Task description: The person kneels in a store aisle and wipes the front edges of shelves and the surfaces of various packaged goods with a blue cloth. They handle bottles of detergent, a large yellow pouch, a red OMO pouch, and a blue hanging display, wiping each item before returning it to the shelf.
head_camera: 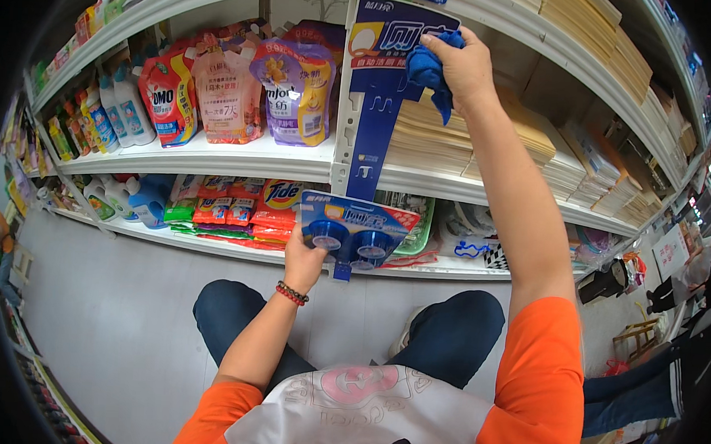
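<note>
My left hand (306,258) grips the left edge of a blister pack of blue toilet-cleaner tubs (361,228), low in front of the shelves. A crumpled blue cloth (427,73) is bunched in my right hand (468,66), up against the printed head of a blue hanging display strip (368,127). The strip runs down the shelf upright, with hook cut-outs along it. Its lower part passes behind the pack, and a short end shows beneath.
Laundry refill pouches (230,91) stand on the left shelf (215,167), above bagged Tide detergent (279,201). Stacks of brown paper envelopes (442,142) fill the right shelf. My knees (464,328) are bent near the lowest shelf. Another person's legs (634,389) are at the right.
</note>
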